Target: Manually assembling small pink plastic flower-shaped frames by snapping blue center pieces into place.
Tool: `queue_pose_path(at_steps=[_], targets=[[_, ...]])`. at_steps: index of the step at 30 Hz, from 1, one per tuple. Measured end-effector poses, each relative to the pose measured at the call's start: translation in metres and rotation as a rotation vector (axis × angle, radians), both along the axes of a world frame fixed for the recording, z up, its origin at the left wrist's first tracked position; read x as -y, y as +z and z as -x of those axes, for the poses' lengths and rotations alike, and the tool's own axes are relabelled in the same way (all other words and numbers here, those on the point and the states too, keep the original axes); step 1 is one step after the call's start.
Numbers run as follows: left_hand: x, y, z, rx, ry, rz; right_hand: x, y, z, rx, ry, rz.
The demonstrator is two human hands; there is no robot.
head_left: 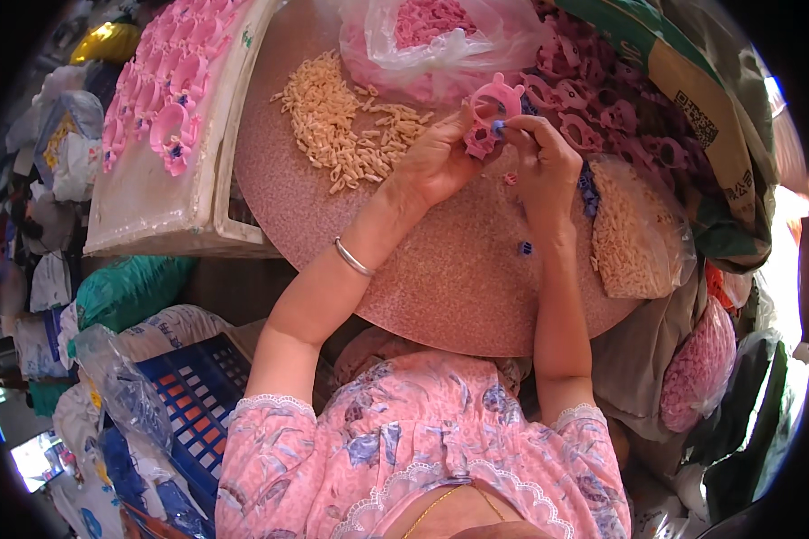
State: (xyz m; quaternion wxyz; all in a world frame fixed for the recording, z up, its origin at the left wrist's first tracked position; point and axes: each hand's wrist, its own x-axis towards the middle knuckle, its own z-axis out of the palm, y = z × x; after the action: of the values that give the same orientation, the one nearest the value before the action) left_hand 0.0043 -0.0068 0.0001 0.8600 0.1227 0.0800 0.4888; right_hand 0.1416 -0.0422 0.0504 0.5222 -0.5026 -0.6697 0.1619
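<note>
Above the surface (449, 278), the left hand (436, 163) is clamping fingers on a pink ring (480, 141), the right hand (551, 163) on a blue piece (498, 128); a plastic bag (436, 56) is crowding the far edge, beige pieces (328, 121) the left.

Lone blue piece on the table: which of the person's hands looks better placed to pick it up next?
Probably the right hand: the lone blue piece lies beside its wrist, farther from the left hand, which holds the pink ring. The right fingertips, though, pinch another blue piece.
</note>
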Motion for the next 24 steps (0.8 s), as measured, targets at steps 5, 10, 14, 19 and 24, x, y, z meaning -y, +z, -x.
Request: queue_pose_path(at_steps=[5,10,14,19,24], targets=[[0.000,-0.003,-0.002,-0.174,-0.018,-0.058,-0.002,0.000,-0.014,0.418,0.155,-0.118],[0.007,0.006,-0.009,-0.143,-0.040,0.036,-0.004,-0.006,-0.007,0.323,0.121,-0.180],[0.004,0.008,-0.007,0.009,-0.016,0.227,-0.007,-0.001,-0.010,0.196,0.029,-0.203],[-0.004,-0.009,-0.002,0.168,-0.052,0.037,-0.003,-0.005,-0.006,0.274,-0.009,-0.043],[0.003,0.002,-0.004,-0.002,0.022,0.015,-0.001,-0.007,0.003,0.055,0.011,0.157]])
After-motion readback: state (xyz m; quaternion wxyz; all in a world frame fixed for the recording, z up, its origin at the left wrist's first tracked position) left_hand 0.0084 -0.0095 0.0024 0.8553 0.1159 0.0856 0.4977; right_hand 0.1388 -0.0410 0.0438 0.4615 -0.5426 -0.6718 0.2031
